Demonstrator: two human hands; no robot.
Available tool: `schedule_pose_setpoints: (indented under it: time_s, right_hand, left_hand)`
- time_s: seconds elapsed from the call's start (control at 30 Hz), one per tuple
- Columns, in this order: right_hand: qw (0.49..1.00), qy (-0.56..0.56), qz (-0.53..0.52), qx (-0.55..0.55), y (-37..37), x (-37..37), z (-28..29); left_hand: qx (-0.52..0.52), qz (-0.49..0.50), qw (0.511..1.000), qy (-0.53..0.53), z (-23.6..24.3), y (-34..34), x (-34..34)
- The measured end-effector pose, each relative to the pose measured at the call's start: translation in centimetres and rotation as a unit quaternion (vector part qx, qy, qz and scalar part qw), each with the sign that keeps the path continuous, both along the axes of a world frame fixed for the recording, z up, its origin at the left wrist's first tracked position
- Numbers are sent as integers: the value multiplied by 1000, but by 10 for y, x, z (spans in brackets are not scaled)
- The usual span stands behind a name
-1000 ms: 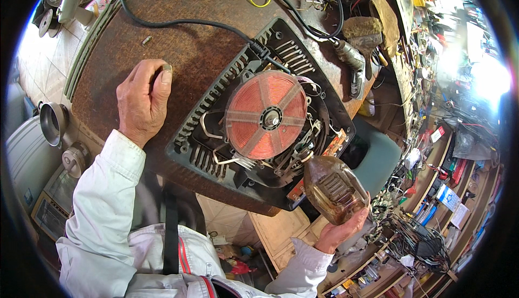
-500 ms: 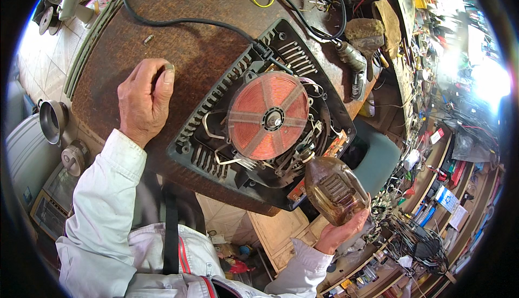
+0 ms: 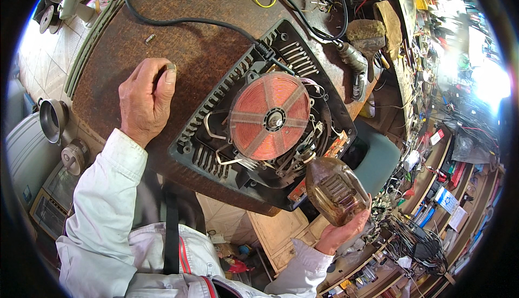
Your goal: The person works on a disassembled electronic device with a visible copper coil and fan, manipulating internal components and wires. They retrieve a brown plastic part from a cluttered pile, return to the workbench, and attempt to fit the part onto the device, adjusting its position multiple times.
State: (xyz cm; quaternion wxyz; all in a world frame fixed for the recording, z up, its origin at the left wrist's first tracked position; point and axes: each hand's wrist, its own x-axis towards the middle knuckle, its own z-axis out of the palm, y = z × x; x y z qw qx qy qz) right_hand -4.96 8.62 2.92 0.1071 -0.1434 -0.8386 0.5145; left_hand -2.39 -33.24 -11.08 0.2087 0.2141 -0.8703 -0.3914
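My right hand (image 3: pixel 344 232) grips the base end of a clear plastic bottle (image 3: pixel 331 187) with brownish contents or staining. The bottle lies tilted, its neck pointing up-left at the near right part of an opened induction cooker (image 3: pixel 197 115). A round copper coil (image 3: pixel 251 127) fills the middle of the cooker's black casing, with wires and a circuit board (image 3: pixel 336 145) beside it. Left of the casing, my left hand (image 3: pixel 144 100) rests over the table, fingers curled and thumb against them. Whatever may be inside those fingers is hidden.
The cooker sits on a worn brown table (image 3: pixel 102 92). A black power cable (image 3: pixel 186 21) loops across the far side. A metal-bodied tool (image 3: pixel 354 65) and a brown block (image 3: pixel 365 28) lie at the far right. Cluttered shelves (image 3: pixel 427 190) stand to the right, a metal pan (image 3: pixel 52 120) on the left.
Almost nothing differs. The view has shifted very slightly; both hands and the bottle keep their places beside the cooker.
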Motion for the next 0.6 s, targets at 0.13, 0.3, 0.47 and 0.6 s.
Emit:
schedule_pose_setpoints:
  time_s: [0.13,0.3,0.47,0.6]
  right_hand:
    - [1000,-9,-16,7,-1,0,1]
    - [1000,-12,-22,12,-1,0,2]
    - [999,3,-27,25,-2,-1,0]
    - [1000,2,-6,-10,-5,-1,2]
  left_hand:
    - [-2,-1,1000,1,0,0,0]
    - [-1,0,1000,1,0,0,0]
    - [7,4,1000,1,0,0,0]
    - [4,3,1000,0,1,1,0]
